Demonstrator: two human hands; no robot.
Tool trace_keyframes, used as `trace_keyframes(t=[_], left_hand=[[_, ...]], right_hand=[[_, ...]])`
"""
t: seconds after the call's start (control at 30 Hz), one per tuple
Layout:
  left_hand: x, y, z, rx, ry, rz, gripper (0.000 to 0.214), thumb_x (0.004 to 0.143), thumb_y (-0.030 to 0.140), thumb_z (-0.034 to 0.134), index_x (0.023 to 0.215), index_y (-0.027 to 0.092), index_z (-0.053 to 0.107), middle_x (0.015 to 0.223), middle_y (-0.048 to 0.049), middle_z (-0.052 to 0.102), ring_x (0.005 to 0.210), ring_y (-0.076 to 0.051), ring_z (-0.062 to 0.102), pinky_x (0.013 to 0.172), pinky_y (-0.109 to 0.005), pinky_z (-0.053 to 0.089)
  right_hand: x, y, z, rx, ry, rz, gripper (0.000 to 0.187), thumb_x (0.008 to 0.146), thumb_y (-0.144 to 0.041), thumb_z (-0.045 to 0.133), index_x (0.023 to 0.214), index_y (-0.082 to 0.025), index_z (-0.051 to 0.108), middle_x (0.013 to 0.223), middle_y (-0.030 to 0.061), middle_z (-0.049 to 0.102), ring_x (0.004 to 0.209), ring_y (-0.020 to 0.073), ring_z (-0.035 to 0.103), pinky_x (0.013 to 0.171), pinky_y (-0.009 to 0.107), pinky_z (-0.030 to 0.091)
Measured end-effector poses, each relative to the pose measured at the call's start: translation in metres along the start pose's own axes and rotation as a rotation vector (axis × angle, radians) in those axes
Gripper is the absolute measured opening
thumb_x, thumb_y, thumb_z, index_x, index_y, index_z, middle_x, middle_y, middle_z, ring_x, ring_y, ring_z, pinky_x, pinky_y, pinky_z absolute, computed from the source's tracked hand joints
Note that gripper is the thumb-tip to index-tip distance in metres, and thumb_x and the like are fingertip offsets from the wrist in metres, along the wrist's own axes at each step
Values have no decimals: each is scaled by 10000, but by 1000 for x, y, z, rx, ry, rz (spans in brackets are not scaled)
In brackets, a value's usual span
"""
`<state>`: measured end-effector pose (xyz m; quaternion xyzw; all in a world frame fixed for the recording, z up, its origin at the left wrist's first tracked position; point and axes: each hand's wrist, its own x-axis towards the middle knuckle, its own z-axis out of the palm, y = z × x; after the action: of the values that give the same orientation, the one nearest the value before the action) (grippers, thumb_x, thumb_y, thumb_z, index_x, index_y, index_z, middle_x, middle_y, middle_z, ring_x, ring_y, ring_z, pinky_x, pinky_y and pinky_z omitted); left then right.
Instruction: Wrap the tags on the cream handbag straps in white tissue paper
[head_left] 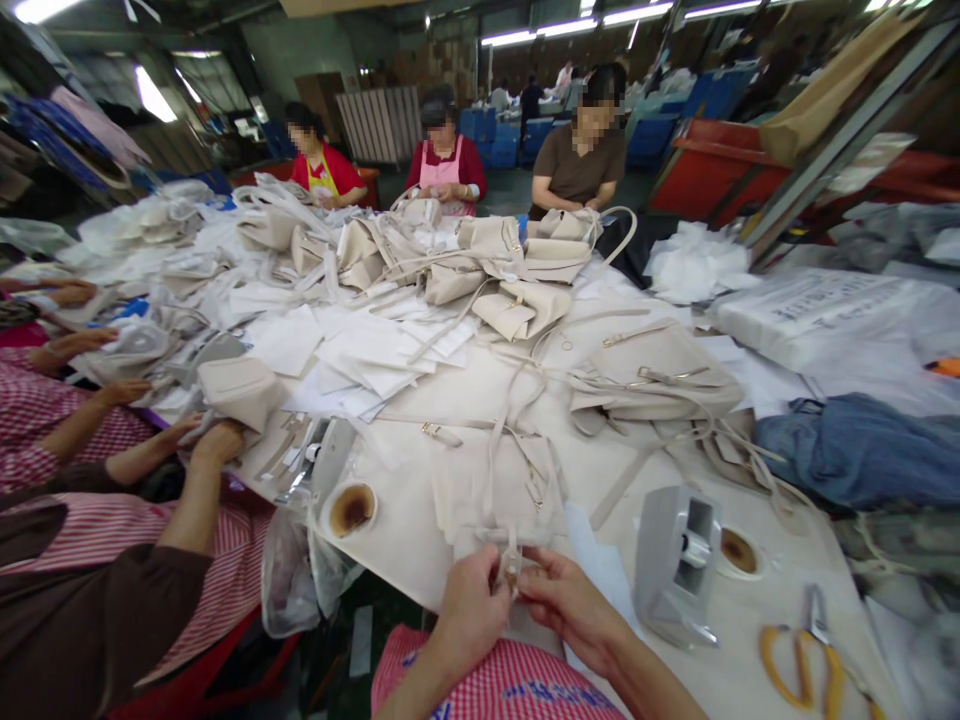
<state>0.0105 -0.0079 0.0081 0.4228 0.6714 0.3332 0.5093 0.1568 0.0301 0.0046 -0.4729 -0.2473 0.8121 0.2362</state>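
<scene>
A cream handbag (461, 490) lies flat on the table in front of me, with a gold zip and thin straps across it. At its near edge, both hands meet on a small strap end (512, 562) that appears to have a buckle and clear film around it. My left hand (474, 600) pinches it from the left, fingers closed. From the right, my right hand (559, 598) grips the same piece between thumb and fingers. The fingertips partly hide what they hold. White paper (600, 560) lies beside the bag, to the right.
A grey tape dispenser (660, 575), a cup of brown liquid (739, 552) and yellow-handled scissors (802, 665) are on the right. Another dispenser (330, 455) and cup (352, 508) stand left. More bags (525, 305) and paper pile up beyond. Co-workers sit left and opposite.
</scene>
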Motion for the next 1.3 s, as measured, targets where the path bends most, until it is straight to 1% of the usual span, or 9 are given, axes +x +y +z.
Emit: trace_keyframes(t=[0.1, 0.17, 0.27, 0.4, 0.7, 0.87, 1.1, 1.2, 1.3], left_hand=[[-1, 5, 2, -136, -67, -47, 130, 660, 268, 581, 763, 190, 569, 635, 34, 543, 578, -141, 503, 556, -273, 384], [0, 4, 5, -336, -142, -190, 288, 595, 288, 615, 857, 183, 558, 633, 39, 577, 505, -142, 523, 509, -283, 417], [3, -2, 9, -487, -140, -297, 375, 527, 296, 648, 864, 180, 531, 598, 49, 592, 422, -118, 489, 458, -285, 437], [5, -7, 10, -527, -127, -303, 368, 511, 300, 661, 831, 180, 523, 542, 66, 562, 401, -99, 469, 420, -256, 415], [7, -9, 14, -555, -181, -321, 432, 519, 257, 638, 933, 162, 556, 558, 42, 615, 407, -101, 487, 440, -259, 414], [4, -4, 12, -741, -292, -326, 450, 468, 129, 695, 903, 162, 583, 670, 21, 669, 481, -112, 558, 479, -249, 432], [5, -13, 5, -870, -189, -455, 474, 400, 178, 870, 745, 172, 546, 613, 36, 638, 476, -78, 524, 494, -218, 407], [5, -14, 5, -856, -134, -382, 451, 414, 218, 870, 681, 180, 509, 598, 45, 620, 489, -83, 528, 508, -224, 415], [3, -11, 4, -658, -106, -267, 346, 503, 276, 800, 671, 188, 511, 555, 38, 609, 480, -117, 544, 529, -263, 432]], right_hand=[[-3, -1, 0, 81, -5, 28, 379, 549, -248, 845, 895, -155, 720, 742, -5, 707, 597, 60, 561, 528, 155, 381], [-4, -1, -1, 27, 1, 9, 327, 552, -222, 817, 857, -154, 719, 713, -5, 712, 564, 61, 555, 487, 156, 332], [-5, 0, 0, -95, -10, -51, 301, 560, -201, 754, 855, -155, 717, 719, 6, 736, 517, 66, 543, 443, 169, 244], [-3, 1, -1, -216, -30, -126, 303, 587, -238, 727, 880, -159, 718, 703, 12, 741, 514, 83, 541, 441, 184, 231], [13, 11, -9, -399, 84, -142, 302, 560, -287, 693, 834, -162, 667, 478, -62, 558, 474, 118, 518, 396, 199, 291], [14, 15, -9, -424, 38, -204, 238, 600, -309, 674, 793, -179, 619, 495, -86, 506, 459, 91, 467, 445, 211, 347], [8, 11, -13, -492, -18, -281, 220, 643, -274, 626, 838, -174, 651, 614, -43, 579, 550, 110, 516, 516, 231, 405], [6, 8, -13, -398, -31, -172, 270, 603, -254, 604, 861, -181, 629, 577, -61, 558, 517, 112, 496, 507, 243, 444], [5, 7, -13, -319, -34, -104, 310, 563, -236, 593, 868, -183, 615, 576, -58, 587, 520, 116, 524, 519, 244, 457]])
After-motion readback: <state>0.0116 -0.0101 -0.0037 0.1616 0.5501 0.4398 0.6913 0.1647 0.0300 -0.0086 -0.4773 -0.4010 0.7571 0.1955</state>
